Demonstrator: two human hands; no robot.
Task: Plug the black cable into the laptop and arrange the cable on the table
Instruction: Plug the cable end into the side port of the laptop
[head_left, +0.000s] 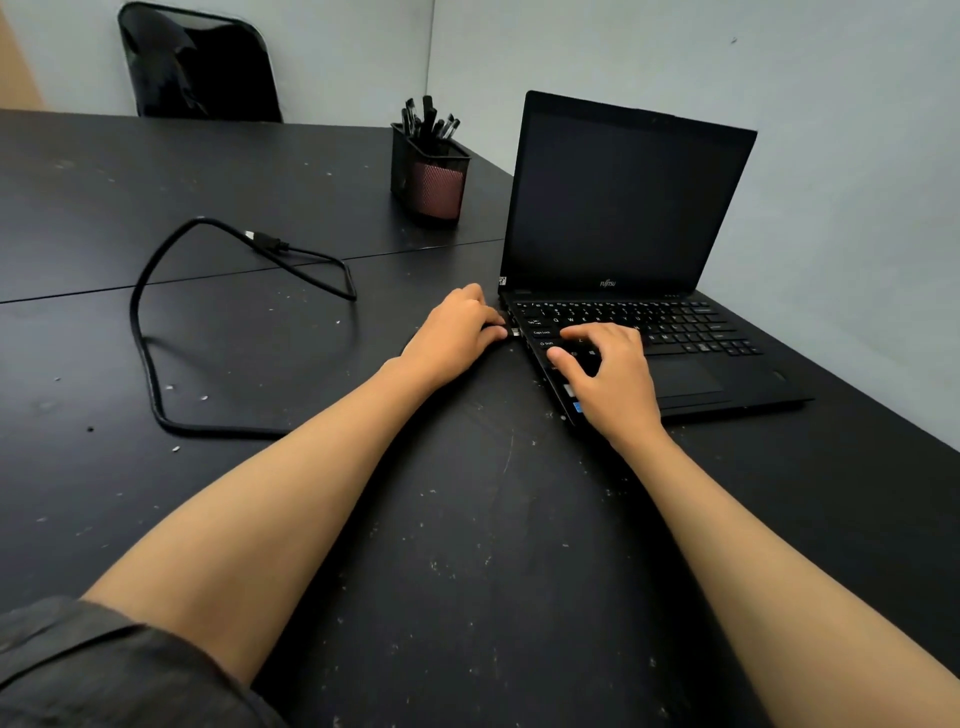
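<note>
An open black laptop with a dark screen stands at the right of the black table. My left hand is closed around the metal plug of the black cable and holds it against the laptop's left edge. Whether the plug sits inside a port is hidden. The black cable loops across the table to the left, runs under my left forearm, and its other connector lies loose farther back. My right hand rests flat on the keyboard's left side, fingers spread.
A black mesh pen holder with several pens stands behind the laptop's left side. A black chair is at the table's far edge. Pale walls close in on the right and the back.
</note>
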